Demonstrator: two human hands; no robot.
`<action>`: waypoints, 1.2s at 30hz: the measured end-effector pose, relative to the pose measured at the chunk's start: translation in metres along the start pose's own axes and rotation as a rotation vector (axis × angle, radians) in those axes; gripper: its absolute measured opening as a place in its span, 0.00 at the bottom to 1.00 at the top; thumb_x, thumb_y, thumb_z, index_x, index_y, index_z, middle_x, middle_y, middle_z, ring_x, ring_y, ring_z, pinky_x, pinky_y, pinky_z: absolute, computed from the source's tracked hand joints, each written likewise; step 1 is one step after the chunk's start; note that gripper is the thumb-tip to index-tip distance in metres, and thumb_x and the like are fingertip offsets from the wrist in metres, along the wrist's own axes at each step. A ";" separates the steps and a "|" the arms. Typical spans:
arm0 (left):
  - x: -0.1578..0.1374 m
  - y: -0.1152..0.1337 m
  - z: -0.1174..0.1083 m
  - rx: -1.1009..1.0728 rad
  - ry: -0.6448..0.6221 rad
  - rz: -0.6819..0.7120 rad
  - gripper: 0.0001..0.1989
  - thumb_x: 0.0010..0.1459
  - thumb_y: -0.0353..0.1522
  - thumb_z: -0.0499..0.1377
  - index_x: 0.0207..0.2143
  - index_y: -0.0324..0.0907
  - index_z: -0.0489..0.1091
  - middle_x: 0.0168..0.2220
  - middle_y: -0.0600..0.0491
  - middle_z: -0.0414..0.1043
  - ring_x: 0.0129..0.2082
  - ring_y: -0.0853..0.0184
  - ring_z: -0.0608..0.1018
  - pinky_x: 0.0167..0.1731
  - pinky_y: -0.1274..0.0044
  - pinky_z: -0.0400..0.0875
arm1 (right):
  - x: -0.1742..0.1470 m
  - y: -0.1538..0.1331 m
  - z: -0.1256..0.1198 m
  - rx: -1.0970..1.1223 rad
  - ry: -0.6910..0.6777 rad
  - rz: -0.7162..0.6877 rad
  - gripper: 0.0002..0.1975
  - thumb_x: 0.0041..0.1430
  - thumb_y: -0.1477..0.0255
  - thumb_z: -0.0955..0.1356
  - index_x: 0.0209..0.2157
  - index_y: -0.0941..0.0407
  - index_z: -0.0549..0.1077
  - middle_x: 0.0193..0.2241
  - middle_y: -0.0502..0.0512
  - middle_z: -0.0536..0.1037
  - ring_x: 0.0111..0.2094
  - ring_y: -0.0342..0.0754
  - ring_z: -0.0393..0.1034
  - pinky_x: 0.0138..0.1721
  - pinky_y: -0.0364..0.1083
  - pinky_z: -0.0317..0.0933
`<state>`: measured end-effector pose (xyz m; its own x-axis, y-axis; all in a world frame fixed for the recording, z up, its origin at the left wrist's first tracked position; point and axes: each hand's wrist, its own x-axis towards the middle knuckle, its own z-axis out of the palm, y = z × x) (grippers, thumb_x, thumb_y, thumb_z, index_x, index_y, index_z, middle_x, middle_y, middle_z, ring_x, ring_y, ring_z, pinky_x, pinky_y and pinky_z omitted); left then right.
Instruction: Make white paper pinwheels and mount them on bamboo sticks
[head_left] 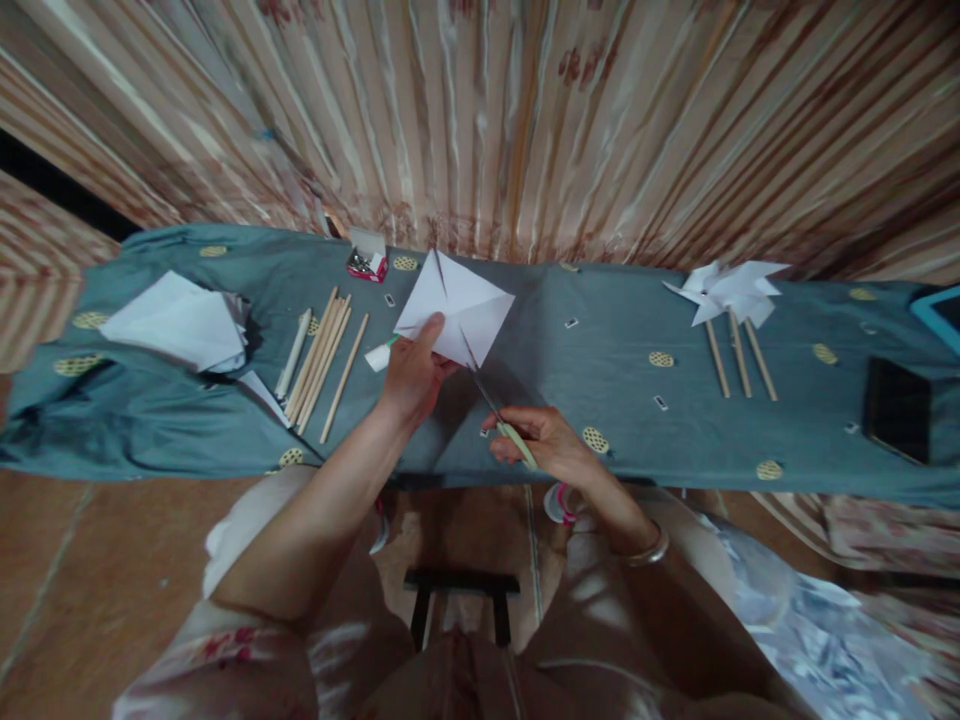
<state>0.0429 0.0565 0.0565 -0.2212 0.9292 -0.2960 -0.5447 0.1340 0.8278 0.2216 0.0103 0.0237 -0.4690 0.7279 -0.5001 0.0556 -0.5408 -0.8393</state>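
My left hand (415,372) grips a square sheet of white paper (474,298) by its near left side, thumb on top. The sheet has creases and slits running in from its corners. In my right hand (541,440) is a pair of scissors (516,443) with pale green handles. Their blades reach the near corner of the paper, with one blade lying over it. Beneath and beside my left hand, a small white and green item (379,356) shows in part on the cloth.
Wooden sticks (319,365) and a white tube-like stick (293,352) lie to the left, beyond them a stack of white paper (176,322). A red box of small metal pieces (367,262) stands at the back. Paper pinwheels (731,290) and a dark phone (897,410) lie right.
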 end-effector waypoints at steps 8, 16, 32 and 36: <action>0.002 0.007 -0.002 0.037 0.004 0.032 0.09 0.53 0.33 0.65 0.37 0.42 0.72 0.34 0.51 0.81 0.39 0.63 0.82 0.34 0.75 0.76 | -0.005 -0.008 -0.023 -0.023 0.066 -0.081 0.24 0.35 0.56 0.81 0.31 0.56 0.77 0.19 0.45 0.75 0.19 0.38 0.66 0.21 0.39 0.60; -0.005 -0.007 -0.002 0.176 -0.163 -0.129 0.08 0.47 0.34 0.68 0.29 0.40 0.76 0.27 0.51 0.78 0.24 0.66 0.77 0.25 0.75 0.73 | -0.001 -0.027 -0.040 0.046 0.461 -0.407 0.26 0.37 0.51 0.79 0.31 0.54 0.75 0.21 0.47 0.76 0.21 0.40 0.66 0.22 0.40 0.59; -0.006 -0.024 -0.006 0.330 -0.239 -0.198 0.09 0.49 0.36 0.68 0.25 0.39 0.76 0.24 0.49 0.76 0.23 0.64 0.75 0.24 0.74 0.67 | 0.003 -0.029 -0.031 0.069 0.368 -0.343 0.26 0.28 0.62 0.82 0.31 0.53 0.72 0.20 0.40 0.68 0.21 0.37 0.58 0.22 0.40 0.54; -0.012 -0.018 0.003 0.189 -0.280 -0.290 0.12 0.55 0.41 0.65 0.31 0.41 0.76 0.30 0.47 0.78 0.32 0.58 0.81 0.31 0.71 0.74 | 0.008 -0.025 -0.027 0.077 0.428 -0.380 0.26 0.29 0.62 0.81 0.31 0.53 0.71 0.21 0.40 0.68 0.22 0.37 0.59 0.23 0.40 0.56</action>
<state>0.0576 0.0434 0.0465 0.1608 0.8978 -0.4101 -0.3891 0.4395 0.8096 0.2405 0.0411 0.0352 -0.0440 0.9741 -0.2217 -0.1190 -0.2254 -0.9670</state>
